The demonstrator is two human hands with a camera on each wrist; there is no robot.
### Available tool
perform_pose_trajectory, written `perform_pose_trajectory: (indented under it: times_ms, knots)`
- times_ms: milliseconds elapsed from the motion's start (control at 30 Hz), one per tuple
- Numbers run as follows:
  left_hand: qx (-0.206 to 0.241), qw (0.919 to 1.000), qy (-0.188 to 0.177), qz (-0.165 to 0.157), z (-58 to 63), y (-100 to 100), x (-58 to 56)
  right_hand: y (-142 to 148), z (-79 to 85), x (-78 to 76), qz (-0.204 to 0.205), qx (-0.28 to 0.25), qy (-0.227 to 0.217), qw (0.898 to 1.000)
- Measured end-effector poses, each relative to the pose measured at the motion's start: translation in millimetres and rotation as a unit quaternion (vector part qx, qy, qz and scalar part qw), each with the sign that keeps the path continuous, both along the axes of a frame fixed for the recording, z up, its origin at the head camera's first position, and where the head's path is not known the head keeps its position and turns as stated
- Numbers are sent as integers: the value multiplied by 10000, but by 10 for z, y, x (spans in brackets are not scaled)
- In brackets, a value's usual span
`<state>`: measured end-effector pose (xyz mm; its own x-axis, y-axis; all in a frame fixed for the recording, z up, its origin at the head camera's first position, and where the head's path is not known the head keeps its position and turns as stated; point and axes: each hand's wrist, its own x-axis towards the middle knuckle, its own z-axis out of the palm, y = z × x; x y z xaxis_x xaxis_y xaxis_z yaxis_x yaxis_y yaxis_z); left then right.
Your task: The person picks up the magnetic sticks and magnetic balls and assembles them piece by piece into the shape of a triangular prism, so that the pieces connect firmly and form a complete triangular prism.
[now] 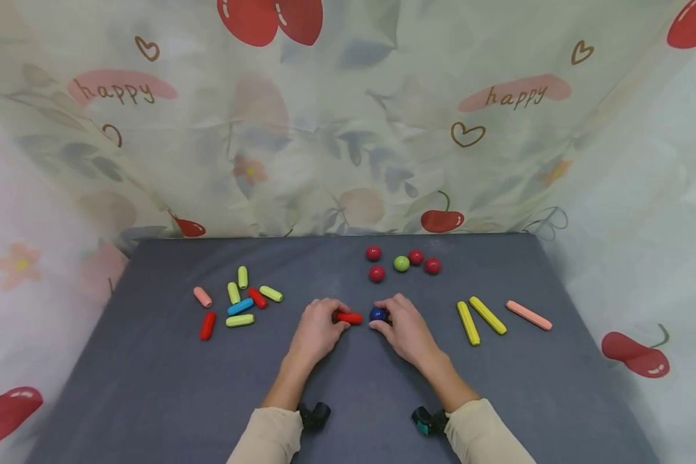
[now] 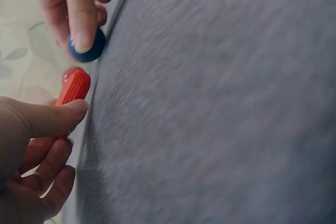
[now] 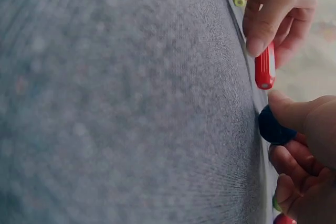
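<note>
In the head view my left hand pinches a short red ridged stick between thumb and fingers. The stick's free end points right, toward a dark blue ball. My right hand holds that ball between thumb and fingertips. A small gap separates stick and ball. The left wrist view shows the grooved red stick under the left thumb, with the blue ball beyond. From the right wrist the blue ball is partly hidden by the right thumb and fingers.
Short sticks lie at left: a blue one, a pink one, several light green and red. Behind the hands are several red balls and a green ball. At right lie two long yellow sticks and a pink stick.
</note>
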<state>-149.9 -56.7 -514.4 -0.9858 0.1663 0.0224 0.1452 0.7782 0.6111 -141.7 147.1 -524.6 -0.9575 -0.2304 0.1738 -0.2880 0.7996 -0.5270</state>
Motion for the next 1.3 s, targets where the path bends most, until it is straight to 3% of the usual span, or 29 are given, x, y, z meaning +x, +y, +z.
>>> perform_pose_trajectory:
  times_ms: [300, 533, 633, 733, 967, 1133, 1300]
  knots:
    - [-47, 9997, 180, -142, 0, 116, 28, -8, 4, -1, 133, 119, -118, 9998]
    - [333, 9988, -13, -365, 79, 45, -44, 37, 41, 14, 111, 443, -35, 9990]
    - [443, 9983, -87, -365, 173, 24, -178, 84, 63, 5, 66, 582, -119, 9982]
    - [528, 9977, -117, -400, 240, 41, -384, 137, 78, -9, 55, 661, -201, 9976]
    - [675, 9960, -150, -567, 127, 233, -865, 217, 103, -3, -71, 629, -332, 9974]
    - [379, 9979, -375, -358, 39, 367, -1013, 207, 97, 7, -55, 549, -415, 9976]
    - [-129, 9988, -443, -143, 19, 482, -1048, 201, 88, 21, -112, 525, -384, 9978]
